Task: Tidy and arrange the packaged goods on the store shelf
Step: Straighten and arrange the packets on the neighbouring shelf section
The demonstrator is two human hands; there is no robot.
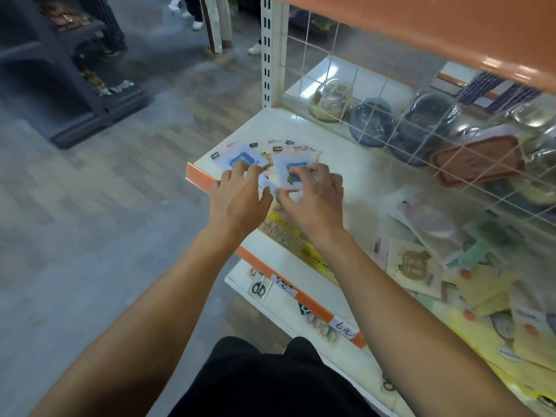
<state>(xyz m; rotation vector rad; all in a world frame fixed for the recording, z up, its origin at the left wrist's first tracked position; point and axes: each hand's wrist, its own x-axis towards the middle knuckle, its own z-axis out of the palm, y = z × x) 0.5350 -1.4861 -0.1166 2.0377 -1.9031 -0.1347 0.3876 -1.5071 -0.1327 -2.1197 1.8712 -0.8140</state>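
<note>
A: The flat packets [264, 159] lie fanned out near the left front corner of the white shelf [355, 173], overlapping one another, most with a blue panel and a small dark label at the top.

B: And the hands?

A: Both are on the fan. The left hand [237, 200] is spread wide, palm down, fingertips pressing on the leftmost blue packet [240, 158]. The right hand [313, 197] is curled narrower, fingers bent over another blue packet [290, 170], with the thumb tucked under its near edge. Whether it has lifted the packet off the shelf I cannot tell; the edges are blurred.

B: What is just beside them?

A: A yellow printed strip [288, 236] lies on the shelf under the right wrist and runs toward the front edge. The shelf's front carries an orange rail [270, 266] with handwritten price tags [346, 329].

B: Farther right?

A: A loose heap of other flat packages [451, 266], beige, yellow and clear, lying at mixed angles, well apart from the fanned packets.

B: Behind?

A: A white wire grid [391, 115] stands as the back of the shelf. Through it show wrapped bowls [373, 121] and a reddish-brown tray [478, 161] in plastic film. An orange shelf [421, 34] hangs overhead, and a slotted white upright [267, 49] stands at the left rear corner. Below, a lower shelf holds a scissors packet [259, 285].
</note>
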